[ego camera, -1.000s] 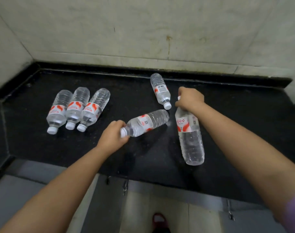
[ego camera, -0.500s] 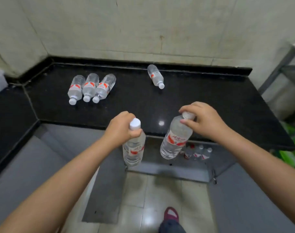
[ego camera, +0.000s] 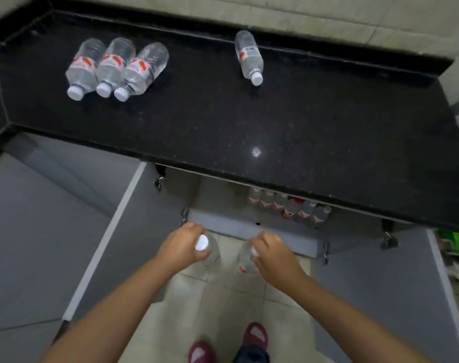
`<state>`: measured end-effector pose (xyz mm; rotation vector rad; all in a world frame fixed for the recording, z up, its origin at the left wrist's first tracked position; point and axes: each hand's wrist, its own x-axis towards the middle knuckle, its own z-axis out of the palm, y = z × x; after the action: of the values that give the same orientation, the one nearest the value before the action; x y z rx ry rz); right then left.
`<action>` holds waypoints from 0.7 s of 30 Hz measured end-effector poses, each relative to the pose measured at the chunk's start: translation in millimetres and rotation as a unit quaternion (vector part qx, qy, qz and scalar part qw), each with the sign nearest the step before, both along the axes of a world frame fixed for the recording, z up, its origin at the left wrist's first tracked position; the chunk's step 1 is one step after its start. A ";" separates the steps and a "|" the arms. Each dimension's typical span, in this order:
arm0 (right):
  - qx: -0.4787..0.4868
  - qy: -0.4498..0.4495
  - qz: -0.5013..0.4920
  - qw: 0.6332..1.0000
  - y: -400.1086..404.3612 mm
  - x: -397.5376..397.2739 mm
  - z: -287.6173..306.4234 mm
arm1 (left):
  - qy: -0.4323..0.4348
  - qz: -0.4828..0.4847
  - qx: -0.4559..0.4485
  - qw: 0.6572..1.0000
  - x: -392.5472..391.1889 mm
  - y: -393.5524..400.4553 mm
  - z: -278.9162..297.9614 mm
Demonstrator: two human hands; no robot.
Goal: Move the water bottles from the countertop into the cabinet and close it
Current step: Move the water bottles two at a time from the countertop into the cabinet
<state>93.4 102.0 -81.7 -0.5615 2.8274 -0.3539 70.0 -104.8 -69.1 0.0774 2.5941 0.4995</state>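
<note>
Task in progress, roughly half done by my estimate. Both hands are loaded: the left hand [ego camera: 182, 247] grasps a bottle [ego camera: 210, 254] by its neck, white cap up, and the right hand [ego camera: 271, 254] grasps a second bottle [ego camera: 245, 260] the same way. Both bottles hang upright, side by side, just in front of the open cabinet [ego camera: 223, 203], over the tiled floor [ego camera: 223, 297].

Done: a row of stored bottles [ego camera: 288, 205] stands inside the cabinet at about 1 o'clock from the hands, partly hidden under the edge of the surface [ego camera: 249, 113]; the count cannot be told.

Left: the two carried bottles are not yet shelved. Four remain lying on the surface: a group of three [ego camera: 115, 68], touching, at 11 o'clock, and a single bottle [ego camera: 249, 57] at 12 o'clock, well apart. The left door [ego camera: 123, 224] and the right door [ego camera: 375, 284] both stand open; closing is not yet done.
</note>
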 end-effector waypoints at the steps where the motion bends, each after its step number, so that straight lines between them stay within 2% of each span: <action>1: -0.001 0.010 -0.008 1.000 3.8 -7.4 -19.0 | -0.006 0.004 -0.004 1.000 -5.5 6.2 -15.9; 7: 0.008 0.006 -0.049 0.999 21.1 -56.5 -129.4 | -0.033 0.010 -0.005 0.999 -49.8 34.6 -129.8; 9: 0.003 -0.023 -0.083 0.996 27.9 -77.1 -175.0 | -0.033 0.003 -0.006 0.999 -67.5 38.0 -175.7; 11: 0.013 -0.015 -0.097 0.995 33.8 -89.6 -231.6 | -0.016 0.007 -0.003 1.000 -82.2 41.2 -227.3; 14: 0.024 -0.004 -0.074 0.997 42.7 -109.4 -293.9 | 0.019 0.002 -0.001 1.000 -106.4 43.3 -281.6; 17: 0.044 0.054 -0.033 0.997 49.4 -132.9 -355.5 | 0.058 -0.005 0.010 0.998 -133.4 43.5 -341.7; 21: 0.020 0.056 -0.037 0.998 48.4 -152.3 -405.3 | 0.085 -0.025 0.005 0.996 -159.9 43.8 -392.7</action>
<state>-58.9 150.4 -486.9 -0.4832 2.9619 -0.2885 -89.9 -61.0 -461.8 0.1954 2.7480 0.5074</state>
